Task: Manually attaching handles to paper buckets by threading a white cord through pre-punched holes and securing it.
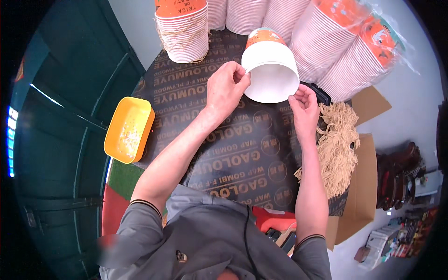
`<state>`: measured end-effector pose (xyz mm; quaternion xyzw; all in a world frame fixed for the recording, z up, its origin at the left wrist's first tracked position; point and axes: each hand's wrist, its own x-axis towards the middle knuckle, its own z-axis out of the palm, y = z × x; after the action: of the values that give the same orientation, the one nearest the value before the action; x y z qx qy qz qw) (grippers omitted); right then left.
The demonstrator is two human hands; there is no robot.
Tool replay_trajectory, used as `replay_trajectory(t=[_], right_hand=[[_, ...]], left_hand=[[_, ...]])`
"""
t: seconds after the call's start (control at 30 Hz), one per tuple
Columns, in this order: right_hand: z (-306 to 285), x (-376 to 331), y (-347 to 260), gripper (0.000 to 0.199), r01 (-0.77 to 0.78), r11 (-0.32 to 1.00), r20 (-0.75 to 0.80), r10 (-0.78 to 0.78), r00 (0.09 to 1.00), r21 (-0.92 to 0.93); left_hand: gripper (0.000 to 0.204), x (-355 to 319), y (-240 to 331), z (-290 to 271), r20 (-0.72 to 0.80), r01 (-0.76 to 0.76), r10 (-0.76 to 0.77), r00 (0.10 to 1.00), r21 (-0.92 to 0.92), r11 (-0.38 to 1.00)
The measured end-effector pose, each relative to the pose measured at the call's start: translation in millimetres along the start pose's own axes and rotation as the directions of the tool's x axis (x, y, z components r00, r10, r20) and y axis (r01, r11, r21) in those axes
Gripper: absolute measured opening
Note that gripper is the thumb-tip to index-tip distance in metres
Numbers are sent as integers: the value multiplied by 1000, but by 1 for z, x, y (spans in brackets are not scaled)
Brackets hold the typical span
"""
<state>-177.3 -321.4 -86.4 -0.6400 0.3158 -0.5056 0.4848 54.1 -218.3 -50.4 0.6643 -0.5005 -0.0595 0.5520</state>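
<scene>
Paper cup [271, 70] at upper centre, on its side, mouth toward you. Your left hand [227, 88] pinches its rim; your right hand [303, 105] grips the lower rim, fingers closed. Likely mid-inspection or stacking. Next: steady grip, don't crush rim. Twine bundle [337, 144] right of centre.

white paper cup with orange printed band [270, 70] | tipped on its side, open mouth facing the camera | held above the dark table, rim pinched both sides

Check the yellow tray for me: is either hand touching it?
No. Both the left hand and right hand grip the white cup's rim, apart from the yellow tray.
</scene>
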Motion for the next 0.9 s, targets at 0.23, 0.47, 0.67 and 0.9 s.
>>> replay_trajectory(t=[0.23,0.47,0.67,0.9], right_hand=[[2,-3,-1,31,24,975,-108,-49,993,-221],[6,-8,-10,38,79,918,-105,-129,986,-388],[-1,-8,-4,47,178,878,19,-189,982,-444],[1,-4,-6,54,214,923,49,-209,977,-319]], left_hand=[[19,-6,6,-1,-26,-65,68,997,126,990],[17,-13,10,-4,-12,-66,67,998,98,993],[19,-16,14,-7,25,-2,2,1000,24,1000],[20,-19,13,-5,21,-28,27,999,47,998]])
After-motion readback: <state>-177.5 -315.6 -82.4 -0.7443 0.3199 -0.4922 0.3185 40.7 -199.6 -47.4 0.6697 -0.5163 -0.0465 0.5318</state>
